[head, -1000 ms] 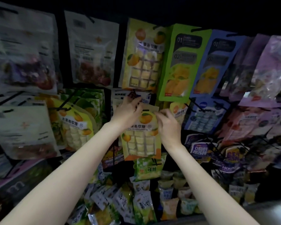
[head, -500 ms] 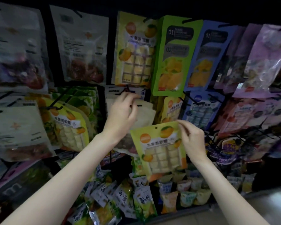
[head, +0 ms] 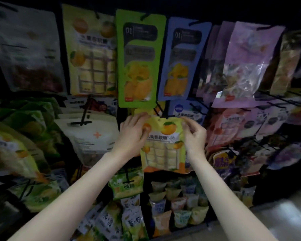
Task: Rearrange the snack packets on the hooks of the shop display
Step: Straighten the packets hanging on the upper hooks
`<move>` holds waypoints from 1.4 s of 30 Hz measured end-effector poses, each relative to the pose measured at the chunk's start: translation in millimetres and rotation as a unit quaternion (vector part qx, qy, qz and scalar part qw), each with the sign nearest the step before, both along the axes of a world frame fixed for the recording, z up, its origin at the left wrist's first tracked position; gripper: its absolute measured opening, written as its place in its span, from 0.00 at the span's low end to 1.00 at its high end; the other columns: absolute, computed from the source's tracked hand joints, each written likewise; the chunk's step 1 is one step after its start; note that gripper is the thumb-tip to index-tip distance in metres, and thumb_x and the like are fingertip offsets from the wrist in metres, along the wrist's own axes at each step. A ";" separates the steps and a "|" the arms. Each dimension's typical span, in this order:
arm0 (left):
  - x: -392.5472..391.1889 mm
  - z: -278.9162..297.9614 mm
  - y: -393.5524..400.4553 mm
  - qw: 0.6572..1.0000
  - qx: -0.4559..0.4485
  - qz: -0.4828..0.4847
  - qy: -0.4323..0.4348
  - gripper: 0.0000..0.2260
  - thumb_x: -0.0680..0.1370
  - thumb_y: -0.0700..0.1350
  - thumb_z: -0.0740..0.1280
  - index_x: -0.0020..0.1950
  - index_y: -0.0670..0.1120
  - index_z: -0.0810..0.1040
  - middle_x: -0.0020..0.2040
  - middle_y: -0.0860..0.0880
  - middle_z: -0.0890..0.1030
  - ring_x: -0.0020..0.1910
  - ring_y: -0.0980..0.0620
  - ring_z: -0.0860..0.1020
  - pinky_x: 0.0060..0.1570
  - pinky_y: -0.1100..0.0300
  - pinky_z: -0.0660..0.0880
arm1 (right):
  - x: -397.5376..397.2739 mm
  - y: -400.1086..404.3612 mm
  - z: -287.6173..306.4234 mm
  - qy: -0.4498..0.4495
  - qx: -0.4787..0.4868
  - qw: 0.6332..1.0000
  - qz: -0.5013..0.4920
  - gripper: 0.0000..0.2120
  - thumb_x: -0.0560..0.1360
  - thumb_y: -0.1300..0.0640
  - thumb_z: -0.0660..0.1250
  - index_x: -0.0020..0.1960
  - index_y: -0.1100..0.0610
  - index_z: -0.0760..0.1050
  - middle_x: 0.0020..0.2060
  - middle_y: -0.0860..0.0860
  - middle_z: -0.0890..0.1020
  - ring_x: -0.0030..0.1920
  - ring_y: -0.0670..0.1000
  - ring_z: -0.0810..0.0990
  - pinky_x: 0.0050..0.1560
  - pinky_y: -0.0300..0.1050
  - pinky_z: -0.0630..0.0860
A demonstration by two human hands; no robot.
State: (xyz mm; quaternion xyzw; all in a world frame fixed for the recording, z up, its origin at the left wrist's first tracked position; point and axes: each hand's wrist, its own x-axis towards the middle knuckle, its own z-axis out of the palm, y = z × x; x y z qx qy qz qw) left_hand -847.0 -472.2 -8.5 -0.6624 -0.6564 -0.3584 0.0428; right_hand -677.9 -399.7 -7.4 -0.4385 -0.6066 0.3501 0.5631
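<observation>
A yellow-green snack packet (head: 163, 146) printed with oranges and a window of pale candy squares hangs upright in the middle row, its top at a black hook (head: 165, 116). My left hand (head: 133, 134) grips the packet's upper left corner, fingers over its top edge. My right hand (head: 194, 135) pinches the upper right corner. Whether the hook passes through the packet's hole I cannot tell.
Above hang a green packet (head: 139, 58), a blue packet (head: 180, 58) and another orange-candy packet (head: 92, 53). White packets with an orange cross (head: 94, 134) hang to the left, blue and pink ones to the right. Small loose packets (head: 174, 206) lie in the bin below.
My right hand carried the orange-candy packet from the white packets' hook rightward to the hook under the green packet. My left hand left the white packets and took the packet's left corner.
</observation>
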 end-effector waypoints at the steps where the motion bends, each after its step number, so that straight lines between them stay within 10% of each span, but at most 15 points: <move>1: 1.5 -1.7 4.6 1.000 -0.005 0.017 0.003 0.23 0.76 0.52 0.53 0.68 0.45 0.71 0.67 0.47 0.72 0.64 0.43 0.68 0.58 0.49 0.65 | -3.4 7.8 -1.8 0.005 -0.008 1.000 0.005 0.09 0.78 0.62 0.63 0.54 0.58 0.80 0.47 0.46 0.81 0.47 0.40 0.77 0.49 0.31 0.73; 16: 15.0 -36.9 26.6 0.993 0.023 0.107 -0.040 0.19 0.74 0.48 0.58 0.63 0.44 0.71 0.61 0.42 0.71 0.58 0.39 0.69 0.54 0.46 0.69 | 2.5 46.4 -1.5 -0.058 -0.019 0.994 0.094 0.11 0.78 0.64 0.62 0.56 0.58 0.80 0.49 0.47 0.81 0.52 0.44 0.77 0.52 0.34 0.72; 25: 25.6 -34.2 35.8 0.993 0.033 0.063 0.090 0.20 0.76 0.48 0.55 0.66 0.46 0.72 0.71 0.46 0.67 0.72 0.44 0.60 0.63 0.42 0.62 | -6.6 57.3 1.9 -0.073 -0.048 0.994 0.063 0.11 0.78 0.63 0.61 0.56 0.58 0.80 0.49 0.47 0.80 0.54 0.47 0.77 0.55 0.40 0.72; 32: 7.0 -55.0 42.6 0.977 0.008 0.142 -0.159 0.28 0.78 0.41 0.62 0.76 0.43 0.54 0.76 0.42 0.53 0.74 0.43 0.54 0.70 0.51 0.57 | -15.2 56.1 -9.6 -0.162 -0.026 0.986 0.028 0.17 0.79 0.59 0.61 0.68 0.57 0.67 0.61 0.54 0.73 0.60 0.53 0.73 0.53 0.42 0.71; 36: -8.8 -54.3 55.7 0.931 -0.023 0.135 -0.340 0.29 0.78 0.38 0.62 0.76 0.43 0.53 0.72 0.44 0.64 0.71 0.46 0.64 0.62 0.61 0.65 | -10.2 37.7 -34.0 -0.166 0.007 0.986 0.009 0.28 0.77 0.61 0.64 0.72 0.55 0.57 0.70 0.53 0.58 0.70 0.52 0.62 0.67 0.49 0.67; 42: 17.8 -82.4 46.8 0.925 -0.017 0.060 -0.374 0.25 0.76 0.39 0.65 0.71 0.44 0.59 0.64 0.49 0.70 0.64 0.52 0.69 0.56 0.66 0.65 | -13.2 24.6 -56.5 -0.133 -0.032 0.979 0.151 0.32 0.76 0.61 0.65 0.74 0.51 0.53 0.68 0.43 0.60 0.62 0.40 0.67 0.56 0.33 0.72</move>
